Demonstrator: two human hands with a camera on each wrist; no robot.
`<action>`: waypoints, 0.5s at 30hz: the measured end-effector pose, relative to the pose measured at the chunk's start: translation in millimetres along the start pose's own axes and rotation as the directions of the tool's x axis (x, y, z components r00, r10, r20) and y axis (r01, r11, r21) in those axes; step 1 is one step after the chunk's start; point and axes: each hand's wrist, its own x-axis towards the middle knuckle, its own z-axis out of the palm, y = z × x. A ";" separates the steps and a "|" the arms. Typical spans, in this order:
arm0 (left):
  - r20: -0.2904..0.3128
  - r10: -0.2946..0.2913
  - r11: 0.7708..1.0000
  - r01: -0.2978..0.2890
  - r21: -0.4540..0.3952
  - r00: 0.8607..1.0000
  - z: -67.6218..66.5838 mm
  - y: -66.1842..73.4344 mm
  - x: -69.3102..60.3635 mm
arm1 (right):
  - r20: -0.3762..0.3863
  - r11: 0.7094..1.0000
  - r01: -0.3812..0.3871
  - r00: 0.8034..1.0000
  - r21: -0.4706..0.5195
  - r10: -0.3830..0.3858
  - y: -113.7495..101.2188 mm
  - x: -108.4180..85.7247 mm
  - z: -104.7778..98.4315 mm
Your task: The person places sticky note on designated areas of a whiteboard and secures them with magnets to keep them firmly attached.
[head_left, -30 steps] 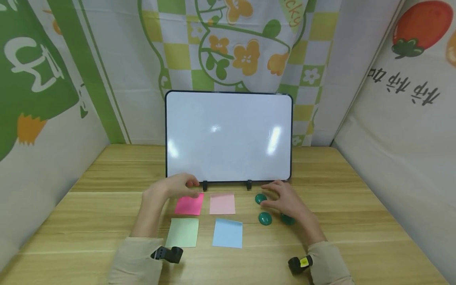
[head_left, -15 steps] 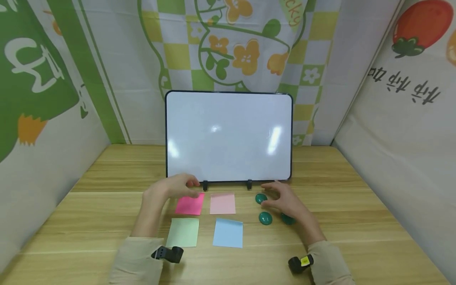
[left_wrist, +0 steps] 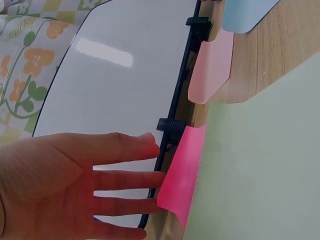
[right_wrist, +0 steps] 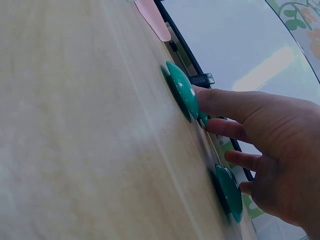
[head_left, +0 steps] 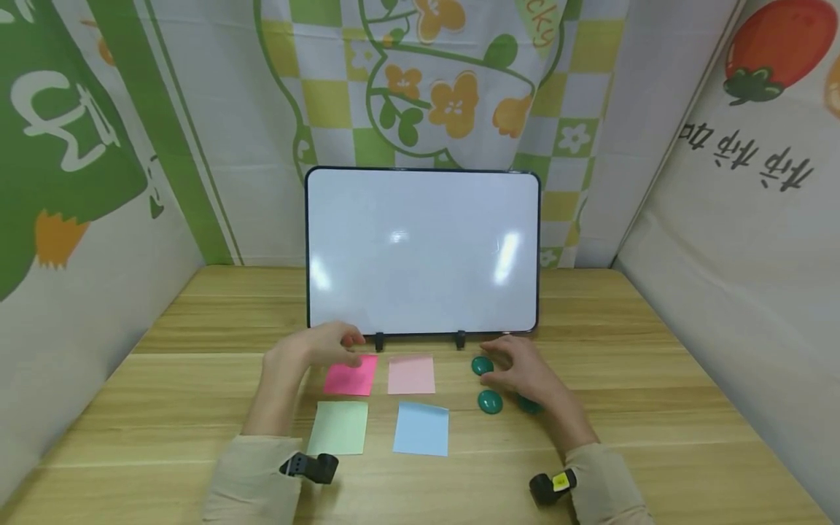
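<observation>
1. patterned cloth (head_left: 328, 102) hangs behind a wooden table (head_left: 144, 394) in the head view; a whiteboard (head_left: 420, 248) stands on the table, on black feet (head_left: 379, 342).
2. same view: the left hand (head_left: 328, 344) is over the far edge of a bright pink note (head_left: 349, 379), fingers loose and grasping nothing. beside this note lies a pale pink note (head_left: 411, 375), and nearer the person are a green note (head_left: 338, 429) and a blue note (head_left: 421, 429).
3. also there, the right hand (head_left: 525, 368) is at three green discs (head_left: 489, 402) right of the notes, one partly hidden beneath it.
4. left wrist view: the left fingers are straight and spread, tips by the bright pink note; i cannot tell if they touch it.
5. right wrist view: the right fingers are relaxed and apart, clasping nothing, thumb tip at one disc; contact is unclear.
</observation>
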 end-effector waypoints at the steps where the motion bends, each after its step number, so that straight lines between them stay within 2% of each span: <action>1: 0.001 -0.003 1.000 0.003 0.001 1.000 0.6 -0.7 0.3 | -0.001 1.000 -0.005 1.000 -0.007 0.005 0.1 -0.2 0.4; 8: 0.002 -0.014 1.000 0.014 -0.001 1.000 3.0 -4.0 1.6 | -0.012 1.000 0.016 1.000 -0.027 -0.016 1.0 -0.5 2.1; 15: -0.007 -0.063 0.998 0.063 -0.006 0.998 3.6 -5.3 1.9 | -0.023 1.000 0.009 1.000 -0.028 -0.009 0.9 0.8 3.1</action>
